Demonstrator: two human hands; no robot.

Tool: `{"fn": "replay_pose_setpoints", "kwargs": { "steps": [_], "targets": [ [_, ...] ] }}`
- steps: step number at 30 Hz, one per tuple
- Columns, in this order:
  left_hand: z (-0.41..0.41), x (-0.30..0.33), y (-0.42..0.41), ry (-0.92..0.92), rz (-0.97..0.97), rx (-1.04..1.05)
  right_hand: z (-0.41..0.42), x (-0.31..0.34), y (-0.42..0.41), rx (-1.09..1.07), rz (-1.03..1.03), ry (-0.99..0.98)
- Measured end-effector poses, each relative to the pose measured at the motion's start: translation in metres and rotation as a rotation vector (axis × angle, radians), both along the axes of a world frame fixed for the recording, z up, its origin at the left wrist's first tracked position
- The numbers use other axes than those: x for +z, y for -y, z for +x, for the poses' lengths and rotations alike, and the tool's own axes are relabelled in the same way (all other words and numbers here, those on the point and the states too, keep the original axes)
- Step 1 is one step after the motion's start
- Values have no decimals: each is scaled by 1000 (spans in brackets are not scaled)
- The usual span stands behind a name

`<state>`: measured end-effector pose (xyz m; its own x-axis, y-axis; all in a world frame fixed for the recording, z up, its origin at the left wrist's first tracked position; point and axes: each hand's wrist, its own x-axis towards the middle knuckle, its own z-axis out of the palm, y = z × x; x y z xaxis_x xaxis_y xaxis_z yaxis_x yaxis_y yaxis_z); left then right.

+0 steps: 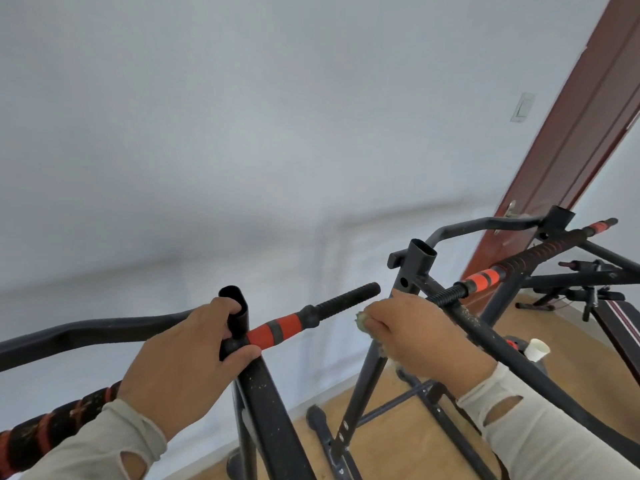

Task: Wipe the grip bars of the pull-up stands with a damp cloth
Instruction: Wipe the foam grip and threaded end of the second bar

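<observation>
At the middle of the view, a black ribbed foam grip bar with an orange-and-grey collar (313, 315) juts out to the right from the open-topped black steel upright (238, 308) of the nearer pull-up stand. Just right of the bar's free end, the right hand (412, 330) has its fingers curled tight around a small wad of greenish-grey cloth (362, 322) — only a scrap of it shows past the knuckles, and a frayed bit hangs below the palm. The cloth is close to the bar's tip but does not appear to touch it. The left hand (187, 358) clamps the upright where the bar meets it, fingers wrapped over the tube's top and thumb pressed beneath the orange collar.

Both forearms wear pale grey sleeves with cut-out holes (540, 431). A curved black top bar (86, 329) runs left from the upright, and a black-and-orange wrapped handle (52, 424) lies under the left wrist.

Behind the right hand stands a second black pull-up stand (420, 258) with its own long ribbed grip bar and orange collar (512, 265) — its angled legs, speckled with dust, rest on the light wooden floor (398, 441). A white plastic cup (536, 349) sits low beside it. Further back are a reddish-brown door (571, 133), a grey wall switch (522, 107) and a pale grey wall (242, 133).
</observation>
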<state>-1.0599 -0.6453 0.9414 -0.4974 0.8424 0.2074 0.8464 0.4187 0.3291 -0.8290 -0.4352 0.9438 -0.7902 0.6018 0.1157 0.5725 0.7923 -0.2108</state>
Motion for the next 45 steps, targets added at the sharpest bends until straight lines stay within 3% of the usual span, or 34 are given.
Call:
{"fn": "replay_pose_setpoints", "kwargs": {
  "steps": [1, 4, 7, 9, 11, 14, 19, 21, 25, 28, 34, 38, 42, 45],
  "targets": [
    [0, 0, -1, -2, 3, -6, 10, 2, -5, -96, -17, -25],
    [0, -2, 0, -4, 13, -2, 19, 17, -22, -334, -86, -380],
    [1, -3, 0, -1, 9, -11, 3, 26, -28, -392, -58, -533],
    [1, -2, 0, 4, 9, -8, -21, 20, -19, -265, -113, -472],
    [1, -1, 0, 0, -2, -2, -46, 6, -4, -51, -116, -278],
    [0, -1, -1, 1, -14, -9, -54, -8, -12, 144, 99, -27],
    [-2, -1, 2, -15, -11, -6, -33, 30, -46, -92, 377, 487],
    [-1, 1, 1, -28, -6, -18, -36, 38, -42, -206, 319, 316],
    [-3, 14, 10, -23, -39, -67, -60, 52, 4, -224, -152, -337],
    [-15, 35, 53, 20, 46, -1, -75, 58, 43, -129, -319, -477],
    [-59, 32, 170, 76, -36, 308, -91, 55, 86, -19, -425, -475],
    [-78, 9, 198, -54, -170, 281, -113, 57, 124, 166, -302, -501],
    [-91, -2, 203, -157, -175, 202, -138, 21, 156, 348, 63, -152],
    [-95, -9, 203, -149, -118, 169, -143, 11, 161, 279, 127, -57]
  ]
}}
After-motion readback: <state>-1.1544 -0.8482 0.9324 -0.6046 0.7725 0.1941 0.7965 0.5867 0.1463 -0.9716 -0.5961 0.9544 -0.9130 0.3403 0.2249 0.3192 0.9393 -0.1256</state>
